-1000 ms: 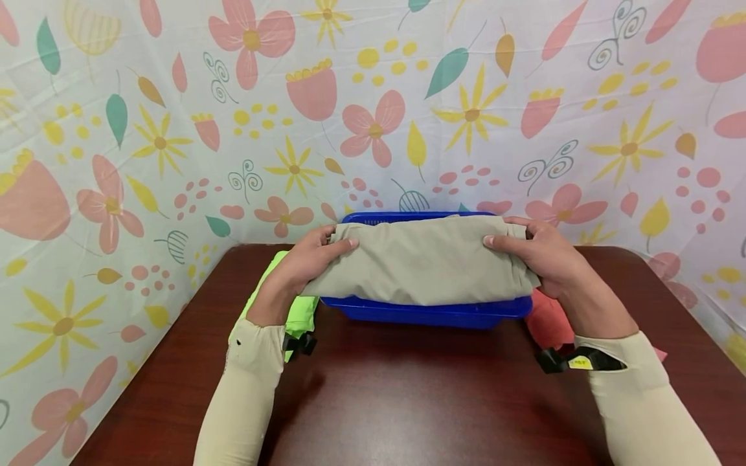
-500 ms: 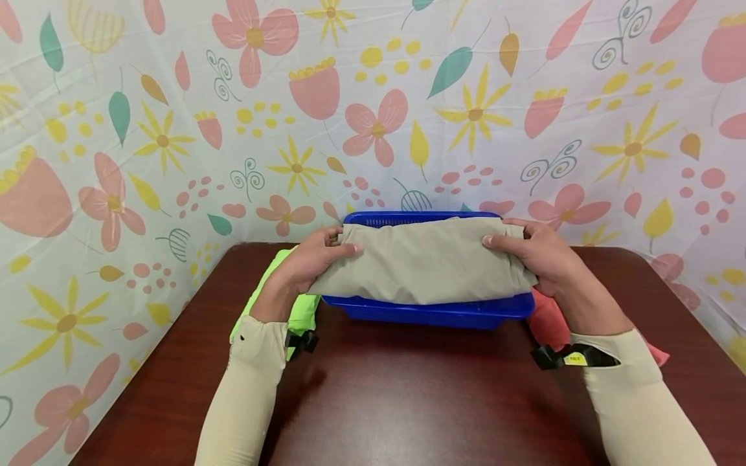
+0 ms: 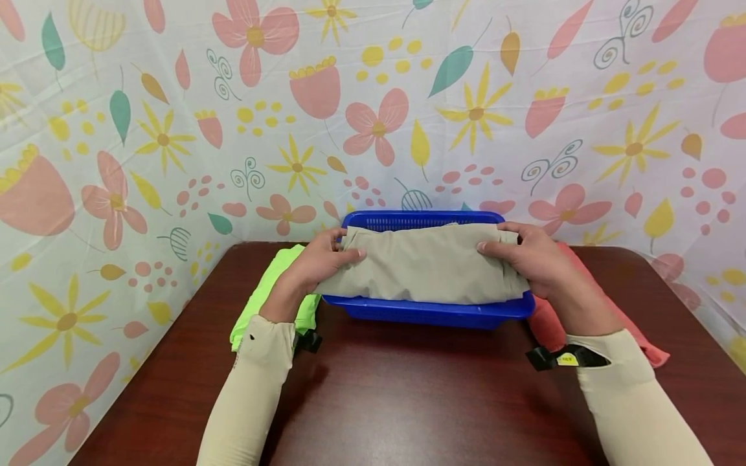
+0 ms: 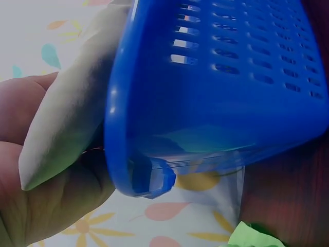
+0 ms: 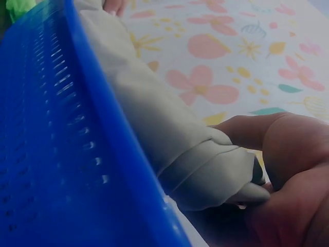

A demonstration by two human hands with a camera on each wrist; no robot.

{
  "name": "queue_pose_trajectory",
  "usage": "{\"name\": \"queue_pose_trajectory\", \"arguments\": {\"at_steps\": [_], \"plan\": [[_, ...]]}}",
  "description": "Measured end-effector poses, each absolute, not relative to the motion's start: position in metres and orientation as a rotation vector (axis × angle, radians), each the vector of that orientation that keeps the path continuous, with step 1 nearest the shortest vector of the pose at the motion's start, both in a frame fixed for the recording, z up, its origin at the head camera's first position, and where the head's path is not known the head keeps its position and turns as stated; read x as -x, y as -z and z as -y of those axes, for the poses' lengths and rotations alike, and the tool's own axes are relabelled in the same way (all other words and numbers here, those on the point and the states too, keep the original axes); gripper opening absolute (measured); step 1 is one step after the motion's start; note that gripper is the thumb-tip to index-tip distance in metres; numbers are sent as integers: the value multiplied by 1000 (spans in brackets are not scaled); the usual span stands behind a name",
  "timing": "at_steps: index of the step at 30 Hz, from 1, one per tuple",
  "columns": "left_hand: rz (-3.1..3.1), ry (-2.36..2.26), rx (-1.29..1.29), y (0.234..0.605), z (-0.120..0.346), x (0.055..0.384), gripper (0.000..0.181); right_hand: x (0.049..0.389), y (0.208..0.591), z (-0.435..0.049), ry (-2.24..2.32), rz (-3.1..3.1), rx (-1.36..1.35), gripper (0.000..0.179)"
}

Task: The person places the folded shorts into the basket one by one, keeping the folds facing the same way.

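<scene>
A folded beige-grey cloth (image 3: 425, 265) stretches across the top of a blue plastic basket (image 3: 431, 314) in the head view. My left hand (image 3: 317, 262) grips its left end, thumb on top and fingers underneath. At the opposite end my right hand (image 3: 533, 259) holds it the same way. Seen from the right wrist, the folded layers of the cloth (image 5: 200, 170) lie between thumb and fingers, right by the basket's rim (image 5: 118, 118). In the left wrist view the cloth's edge (image 4: 67, 113) overlaps the basket's side (image 4: 205, 103). The basket's inside is mostly hidden under the cloth.
A folded neon-green cloth (image 3: 262, 301) lies left of the basket on the dark wooden table (image 3: 408, 395). On the right, partly behind the right forearm, is a coral-red cloth (image 3: 629, 323). A flower-printed curtain (image 3: 373, 116) hangs behind the table.
Both hands have come slightly closer together, and the cloth sits a little lower over the basket, baring more of its back wall. The right forearm has shifted left, uncovering more of the coral cloth.
</scene>
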State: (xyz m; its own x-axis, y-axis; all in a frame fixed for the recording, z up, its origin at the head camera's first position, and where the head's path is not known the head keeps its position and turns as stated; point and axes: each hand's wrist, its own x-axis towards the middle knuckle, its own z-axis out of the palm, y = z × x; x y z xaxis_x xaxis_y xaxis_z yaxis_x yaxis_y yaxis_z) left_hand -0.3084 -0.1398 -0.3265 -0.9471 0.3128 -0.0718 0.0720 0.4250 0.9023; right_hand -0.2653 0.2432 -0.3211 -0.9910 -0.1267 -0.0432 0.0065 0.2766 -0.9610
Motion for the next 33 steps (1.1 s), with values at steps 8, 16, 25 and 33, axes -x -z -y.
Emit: {"name": "queue_pose_trajectory", "arguments": {"at_steps": [8, 16, 25, 33], "plan": [[-2499, -1495, -326, 329, 137, 307, 77, 268, 325, -240, 1635, -2605, 91, 59], [-2527, -1460, -352, 332, 134, 306, 74, 265, 325, -237, 1572, -2645, 90, 58], [-2658, -1362, -433, 336, 129, 304, 65, 266, 326, -237, 1398, -2728, 67, 69], [-2803, -1168, -467, 334, 123, 301, 64, 268, 328, -237, 1320, -2777, 76, 73]]}}
